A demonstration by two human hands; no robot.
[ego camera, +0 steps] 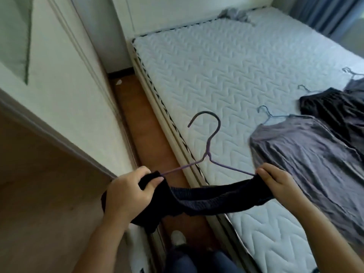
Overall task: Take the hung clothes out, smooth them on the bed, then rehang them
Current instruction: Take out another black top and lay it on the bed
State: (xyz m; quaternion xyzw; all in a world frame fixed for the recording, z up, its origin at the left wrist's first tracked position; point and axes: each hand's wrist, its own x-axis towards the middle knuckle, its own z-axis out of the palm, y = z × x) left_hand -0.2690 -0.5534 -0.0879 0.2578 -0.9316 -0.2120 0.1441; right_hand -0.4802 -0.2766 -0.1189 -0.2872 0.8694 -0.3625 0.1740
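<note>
A black ribbed garment (206, 200) hangs on a purple wire hanger (209, 152), held in the air over the bed's near edge. My left hand (128, 192) grips the garment's left end over the hanger's shoulder. Its right end, at the other shoulder, is pinched by my right hand (279, 184). The hanger's hook points up and away from me. On the white quilted mattress (216, 71) lie a grey strap dress (307, 160) on a hanger, a black garment (338, 111) on a hanger, and a further grey garment (354, 85) at the right edge.
A white wardrobe door (59, 85) stands at the left, with a narrow strip of wooden floor (149, 134) between it and the bed. A crumpled grey cloth (234, 15) lies at the bed's far end. Blue curtains (323, 14) hang at the top right.
</note>
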